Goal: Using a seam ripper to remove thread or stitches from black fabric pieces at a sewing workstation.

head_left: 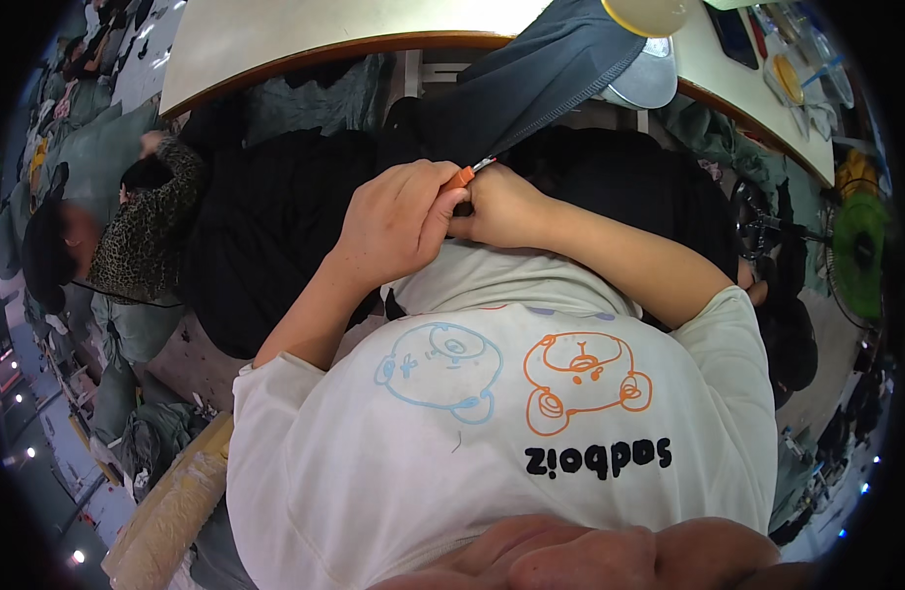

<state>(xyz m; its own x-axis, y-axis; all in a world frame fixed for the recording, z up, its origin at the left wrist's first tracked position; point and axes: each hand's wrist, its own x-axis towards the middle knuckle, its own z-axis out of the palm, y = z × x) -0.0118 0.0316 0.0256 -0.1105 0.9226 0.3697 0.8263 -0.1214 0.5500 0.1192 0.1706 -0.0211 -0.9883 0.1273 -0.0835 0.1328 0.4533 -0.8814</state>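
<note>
My left hand (393,221) and my right hand (501,206) meet in front of my chest, fingers closed. The left hand grips a small tool with an orange handle (460,177) whose thin metal tip points up to the right. That tip touches the stitched edge of a dark grey garment (551,74), which hangs down from the table edge. The right hand is curled tight beside the tool's handle, against the left thumb; what it pinches is hidden. Black fabric (295,226) lies under both hands across my lap.
A pale table (305,34) with a brown rim curves across the top, bearing a yellow lid (649,15), a grey cap (649,79) and small containers at right. Another person in a leopard-print sleeve (147,226) sits at left. A green fan (860,246) stands right.
</note>
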